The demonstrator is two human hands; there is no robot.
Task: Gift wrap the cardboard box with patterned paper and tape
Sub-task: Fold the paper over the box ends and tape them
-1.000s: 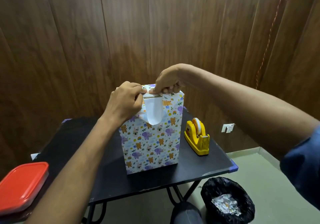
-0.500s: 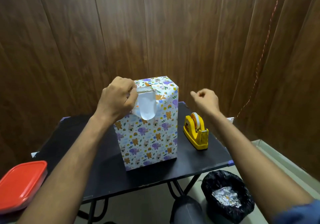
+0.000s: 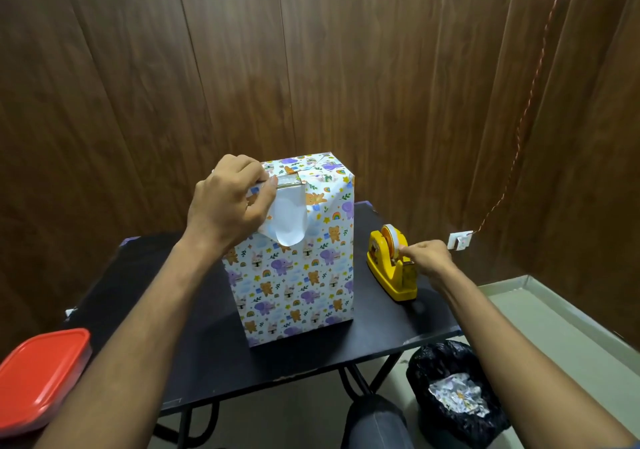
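Our left hand (image 3: 228,206) pinches the flap (image 3: 289,221) on the box (image 3: 304,268) so it stays folded; our right hand (image 3: 427,258), at three o'clock, pinches tape at the dispenser (image 3: 391,268).

A red lidded container (image 3: 41,376) sits left; a black-lined bin (image 3: 457,396) stands below-right.

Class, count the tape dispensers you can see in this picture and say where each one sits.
1. The yellow tape dispenser stands on the black table, right of the wrapped box, with the right hand at it. Others could lie outside the view.
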